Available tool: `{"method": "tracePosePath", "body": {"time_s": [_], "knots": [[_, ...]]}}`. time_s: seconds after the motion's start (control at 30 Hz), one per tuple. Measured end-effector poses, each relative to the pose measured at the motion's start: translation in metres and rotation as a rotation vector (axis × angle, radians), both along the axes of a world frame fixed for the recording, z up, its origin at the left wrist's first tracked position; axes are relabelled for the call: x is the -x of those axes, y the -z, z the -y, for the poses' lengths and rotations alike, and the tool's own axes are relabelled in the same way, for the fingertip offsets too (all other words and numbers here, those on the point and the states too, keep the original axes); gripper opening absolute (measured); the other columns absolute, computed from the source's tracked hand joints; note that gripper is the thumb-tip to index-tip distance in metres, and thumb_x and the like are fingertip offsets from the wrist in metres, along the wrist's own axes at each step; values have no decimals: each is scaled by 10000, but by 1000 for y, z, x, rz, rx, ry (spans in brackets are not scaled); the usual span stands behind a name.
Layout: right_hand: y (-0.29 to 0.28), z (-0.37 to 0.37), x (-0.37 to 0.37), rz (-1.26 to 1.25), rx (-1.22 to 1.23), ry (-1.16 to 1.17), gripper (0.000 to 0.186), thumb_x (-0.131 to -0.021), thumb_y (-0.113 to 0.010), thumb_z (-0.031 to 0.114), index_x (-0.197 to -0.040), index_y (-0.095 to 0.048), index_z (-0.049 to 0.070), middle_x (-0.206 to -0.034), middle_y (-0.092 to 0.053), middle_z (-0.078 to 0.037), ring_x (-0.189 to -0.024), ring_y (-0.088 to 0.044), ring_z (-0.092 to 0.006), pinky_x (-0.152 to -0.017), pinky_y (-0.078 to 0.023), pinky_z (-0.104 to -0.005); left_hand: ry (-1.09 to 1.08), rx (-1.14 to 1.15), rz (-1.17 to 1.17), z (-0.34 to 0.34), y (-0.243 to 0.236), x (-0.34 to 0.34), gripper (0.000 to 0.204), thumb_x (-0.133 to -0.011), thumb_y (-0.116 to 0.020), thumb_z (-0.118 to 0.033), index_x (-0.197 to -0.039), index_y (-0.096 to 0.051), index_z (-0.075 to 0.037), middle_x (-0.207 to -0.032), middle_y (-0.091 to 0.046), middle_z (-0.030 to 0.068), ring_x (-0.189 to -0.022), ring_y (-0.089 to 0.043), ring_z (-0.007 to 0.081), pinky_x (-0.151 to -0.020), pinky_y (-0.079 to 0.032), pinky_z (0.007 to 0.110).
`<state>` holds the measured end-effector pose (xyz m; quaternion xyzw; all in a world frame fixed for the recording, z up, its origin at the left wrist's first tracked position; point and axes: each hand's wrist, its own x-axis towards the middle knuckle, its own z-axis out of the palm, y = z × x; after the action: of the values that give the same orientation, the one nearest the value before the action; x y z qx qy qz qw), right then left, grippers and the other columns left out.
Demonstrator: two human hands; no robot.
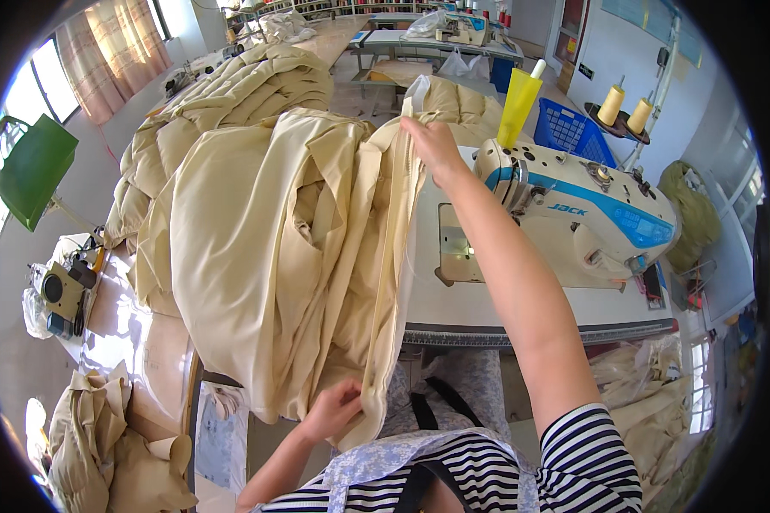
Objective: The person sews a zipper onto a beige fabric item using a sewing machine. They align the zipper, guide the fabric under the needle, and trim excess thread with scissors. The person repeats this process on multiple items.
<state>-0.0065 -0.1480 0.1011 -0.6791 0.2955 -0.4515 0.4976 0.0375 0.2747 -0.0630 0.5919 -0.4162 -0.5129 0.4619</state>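
Note:
A beige jacket with a zipper strip down its front edge lies across the sewing table, its lower end hanging over the near edge. At the far end of that strip, my right hand is closed on the fabric edge, arm stretched out. My left hand, fingers curled, pinches the near lower end by my apron. Between both hands the edge runs fairly straight. Right of it stands a white and blue sewing machine; its needle area is partly hidden by my right forearm.
Quilted beige pieces are heaped behind the jacket. A yellow holder rises by the machine, with a blue basket and thread cones beyond. At left are a green lamp shade and loose beige fabric.

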Motion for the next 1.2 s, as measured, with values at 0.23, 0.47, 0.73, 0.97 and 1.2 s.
{"method": "tracePosePath", "body": {"time_s": [0.23,0.47,0.73,0.97,1.2], "knots": [[-25,-23,-5,-938,435,119,540,-916,-651,539,-863,-729,7,-698,-675,-105,-639,-644,-253,-625,-501,-367,-512,-143,265,-147,-24,-71,125,-965,-586,42,-1071,-625,-11,-980,-690,42,-902,-663,114,-827,-536,271],[-19,-244,14,-148,1140,-663,767,-930,-633,547,-1442,-494,-7,-1217,-663,-212,-1193,-596,-358,-1001,-496,-443,-258,148,551,-61,-140,-74,103,-947,-640,1,-1046,-665,0,-940,-686,69,-845,-656,136,-800,-545,282],[33,-224,74,-569,485,-886,345,-929,-625,103,-1273,-633,115,-870,-712,-179,-720,-698,-335,-671,-558,-399,-104,-27,564,-32,-161,-96,93,-967,-638,-41,-1049,-659,-2,-932,-702,60,-844,-652,117,-779,-535,281],[29,-209,92,-976,272,-954,325,-982,-633,337,-1195,-689,98,-950,-716,-172,-891,-686,-337,-764,-520,-384,-5,149,177,-8,-150,-107,144,-1022,-612,-142,-1074,-623,-8,-910,-638,-23,-849,-550,42,-773,-471,233],[16,-242,62,-443,353,-724,280,-993,-635,302,-918,-644,32,-777,-633,-166,-721,-639,-340,-644,-485,-421,123,213,18,34,-148,-89,166,-1047,-577,-149,-1124,-619,-8,-1016,-639,-14,-951,-573,46,-835,-465,220]]}}
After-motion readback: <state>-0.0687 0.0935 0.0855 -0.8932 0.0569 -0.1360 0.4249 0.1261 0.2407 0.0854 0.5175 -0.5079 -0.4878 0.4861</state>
